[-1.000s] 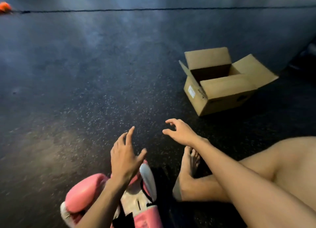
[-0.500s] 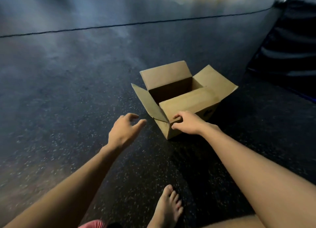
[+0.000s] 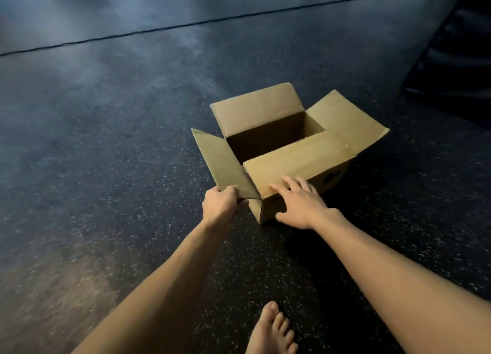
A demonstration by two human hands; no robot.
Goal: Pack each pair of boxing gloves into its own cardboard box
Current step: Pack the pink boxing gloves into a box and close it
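Head view: the cardboard box [image 3: 289,151] sits on the dark speckled floor [image 3: 106,141], all four flaps open; what shows of its shadowed inside looks empty. The left hand [image 3: 220,206] pinches the near-left flap's corner, fingers closed. The right hand [image 3: 299,202] lies flat, fingers spread, across the near flap. Bare floor surrounds it; a bare foot [image 3: 272,332] rests nearby

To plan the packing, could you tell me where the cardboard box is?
Head view, right of centre: the cardboard box sits open on the floor, both hands on its near corner.

Both hands [image 3: 265,203] on open cardboard box [image 3: 297,157], speckled floor [image 3: 119,146].
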